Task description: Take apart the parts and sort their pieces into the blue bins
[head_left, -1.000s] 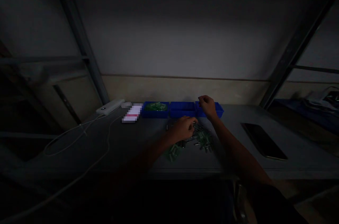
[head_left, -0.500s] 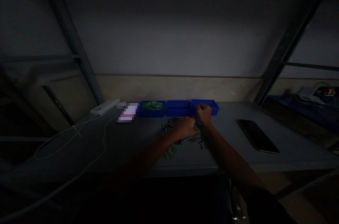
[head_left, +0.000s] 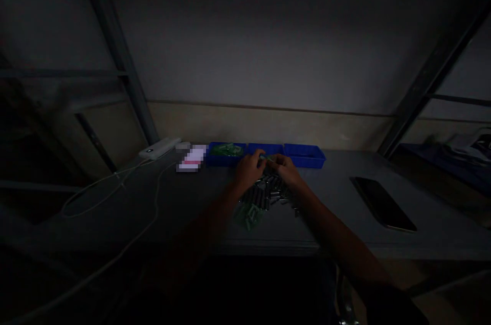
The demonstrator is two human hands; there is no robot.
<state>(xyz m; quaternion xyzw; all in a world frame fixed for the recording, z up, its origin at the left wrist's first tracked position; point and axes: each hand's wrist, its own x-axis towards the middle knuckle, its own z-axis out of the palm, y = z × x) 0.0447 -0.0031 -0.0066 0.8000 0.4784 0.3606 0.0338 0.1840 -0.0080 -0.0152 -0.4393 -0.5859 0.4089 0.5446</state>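
Note:
My left hand point(head_left: 250, 167) and my right hand point(head_left: 285, 167) come together just in front of the blue trays, with fingers pinched. Between the fingertips is a small green piece point(head_left: 267, 157), too dim and small to make out its kind; both hands appear to grip it. Beneath them lies a heap of short metal rods or pins point(head_left: 258, 196), partly hidden by the right hand. Close to the heap's front is a cluster of small pale-green pieces point(head_left: 250, 215). The left blue tray point(head_left: 220, 162) contains more green pieces point(head_left: 227, 149).
A middle blue tray point(head_left: 266, 148) and a right blue tray point(head_left: 310, 163) stand in the row. A dark phone point(head_left: 383, 203) lies at the right. Toward the left are a white power bank point(head_left: 160, 148), a pale blurred card point(head_left: 193, 157) and a loose white cable point(head_left: 156, 202).
My right hand has come back from the right tray and my left hand has lifted off the heap. Now they meet around a small green piece. The view has shifted slightly.

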